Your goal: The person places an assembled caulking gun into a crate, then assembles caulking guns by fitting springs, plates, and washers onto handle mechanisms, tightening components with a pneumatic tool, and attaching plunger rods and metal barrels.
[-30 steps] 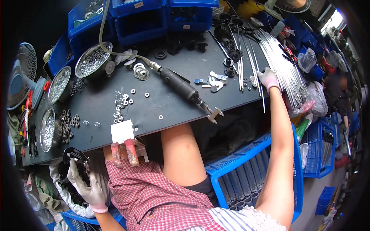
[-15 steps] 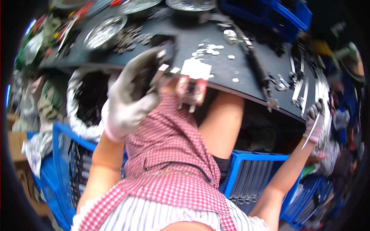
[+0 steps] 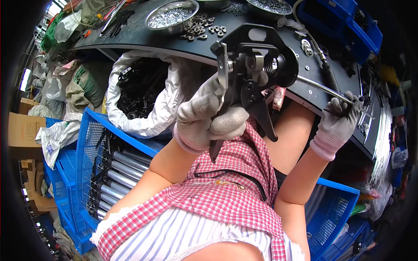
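My left hand (image 3: 201, 114), in a grey-white glove with a pink cuff, grips a black bracket-like mechanism (image 3: 251, 93) with a coil spring, a metal plate and pointed legs. It is raised in front of the table's near edge. Out to the right, my gloved right hand (image 3: 336, 124) is closed round a thin metal rod (image 3: 320, 85). The rod slants up and left, and its far end meets the right side of the mechanism in this view; whether it goes inside I cannot tell.
On the dark table (image 3: 130, 37) stand a metal bowl of small parts (image 3: 172, 16) and loose metal pieces (image 3: 202, 28). A white sack of black parts (image 3: 150, 124) and a blue crate with metal tubes (image 3: 80, 174) lie below left. Blue bins (image 3: 370, 30) stand far right.
The black mechanism has come up in my left hand, nearer the camera. My right hand has moved in from the far right with the rod, which now reaches the mechanism.
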Demonstrator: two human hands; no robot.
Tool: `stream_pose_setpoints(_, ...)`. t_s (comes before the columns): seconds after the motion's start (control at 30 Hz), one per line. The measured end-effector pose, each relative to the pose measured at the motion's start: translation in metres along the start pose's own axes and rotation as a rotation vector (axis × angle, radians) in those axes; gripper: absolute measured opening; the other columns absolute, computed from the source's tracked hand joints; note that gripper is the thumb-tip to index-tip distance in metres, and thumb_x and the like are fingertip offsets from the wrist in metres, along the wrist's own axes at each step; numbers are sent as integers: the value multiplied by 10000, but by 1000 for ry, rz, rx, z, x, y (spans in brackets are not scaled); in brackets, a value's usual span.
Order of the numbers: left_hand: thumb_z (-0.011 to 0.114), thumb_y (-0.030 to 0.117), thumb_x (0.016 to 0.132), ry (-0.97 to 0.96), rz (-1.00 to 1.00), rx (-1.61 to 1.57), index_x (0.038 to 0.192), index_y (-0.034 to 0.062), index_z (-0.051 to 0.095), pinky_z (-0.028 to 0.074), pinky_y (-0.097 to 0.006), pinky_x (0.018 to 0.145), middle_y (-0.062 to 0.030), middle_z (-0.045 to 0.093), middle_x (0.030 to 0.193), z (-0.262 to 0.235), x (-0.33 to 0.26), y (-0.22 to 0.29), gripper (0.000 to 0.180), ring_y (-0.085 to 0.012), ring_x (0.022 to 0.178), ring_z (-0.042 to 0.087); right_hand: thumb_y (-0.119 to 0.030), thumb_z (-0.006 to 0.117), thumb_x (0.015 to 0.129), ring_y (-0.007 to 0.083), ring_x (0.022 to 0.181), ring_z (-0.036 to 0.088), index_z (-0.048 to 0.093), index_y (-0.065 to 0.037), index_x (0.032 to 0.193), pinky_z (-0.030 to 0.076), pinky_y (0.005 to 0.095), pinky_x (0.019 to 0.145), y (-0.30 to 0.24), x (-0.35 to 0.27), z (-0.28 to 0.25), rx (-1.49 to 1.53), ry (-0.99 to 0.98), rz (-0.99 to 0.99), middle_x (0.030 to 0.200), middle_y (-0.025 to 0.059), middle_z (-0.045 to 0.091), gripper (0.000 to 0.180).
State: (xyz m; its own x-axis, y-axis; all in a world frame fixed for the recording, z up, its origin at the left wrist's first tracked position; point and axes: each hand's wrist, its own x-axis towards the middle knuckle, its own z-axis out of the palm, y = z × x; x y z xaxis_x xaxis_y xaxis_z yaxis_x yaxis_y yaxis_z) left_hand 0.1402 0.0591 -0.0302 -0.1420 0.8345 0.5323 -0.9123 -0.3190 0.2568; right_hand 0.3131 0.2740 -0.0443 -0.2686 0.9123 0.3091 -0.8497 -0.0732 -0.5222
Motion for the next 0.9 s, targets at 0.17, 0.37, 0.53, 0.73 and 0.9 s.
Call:
stream_pose_setpoints(0.17, 569, 110, 886, 200, -22, 20, 1378, 14, 378, 258, -192, 378, -196, 571, 1222, 9, -8, -3, 536, -23, 429, 311, -268, 524, 977, 72, 617, 495, 528, -51, 961, 385, 184, 498, 4, -4, 3, 8, -45, -4, 868, 60, 559, 217)
stream_pose_setpoints(0.37, 613, 105, 824, 275, -32, -67, 1410, 36, 357, 211, -172, 389, -85, 550, 1291, -12, -31, -7, 643, -19, 428, 285, -254, 548, 967, 57, 573, 480, 532, -42, 954, 368, 167, 439, 1, -7, 0, 47, -13, 42, 831, 60, 542, 214)
stream_pose_setpoints(0.53, 580, 64, 833, 309, -129, 165, 1427, 84, 356, 210, -175, 379, -40, 537, 1309, -12, -32, -5, 635, -16, 427, 282, -257, 581, 950, 41, 569, 477, 536, -21, 952, 386, 145, 420, 5, -13, -7, 74, 35, 120, 821, 69, 538, 240)
stream_pose_setpoints(0.73, 600, 98, 856, 123, -146, -124, 1455, 121, 321, 272, -202, 398, -121, 493, 1361, -17, -31, -16, 662, -38, 435, 346, -248, 564, 961, 31, 555, 432, 533, -23, 949, 387, 142, 421, 6, -16, -16, 92, 38, 128, 807, 62, 520, 227)
stream_pose_setpoints(0.9, 585, 134, 879, 90, -129, -124, 1454, 136, 335, 303, -203, 416, -128, 455, 1407, -18, -30, -17, 627, -52, 445, 383, -202, 535, 976, 30, 543, 373, 518, -17, 918, 384, 153, 426, 11, -20, -23, 201, 24, 180, 795, 39, 460, 195)
